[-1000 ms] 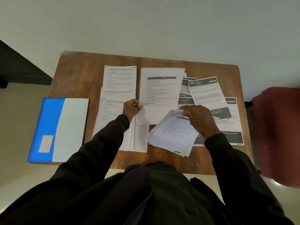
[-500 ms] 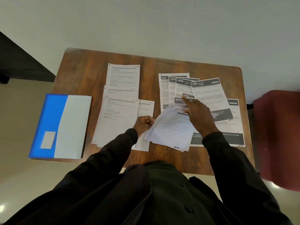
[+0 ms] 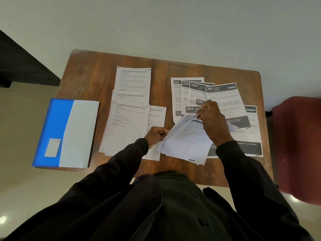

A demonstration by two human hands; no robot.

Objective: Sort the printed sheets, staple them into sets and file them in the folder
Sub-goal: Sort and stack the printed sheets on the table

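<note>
Lying between left fingers (image 3: 161, 133) and right fingers (image 3: 203, 111), the stack (image 3: 185, 142) (edge lifted).

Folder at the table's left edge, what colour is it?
The folder is bright blue, with a white panel across its right side; head view.

Wooden table (image 3: 97, 80): blue-white folder (image 3: 66, 133) at left edge, plain sheets (image 3: 128, 119) centre, dark-headed sheets (image 3: 225, 101) fanned right
</note>
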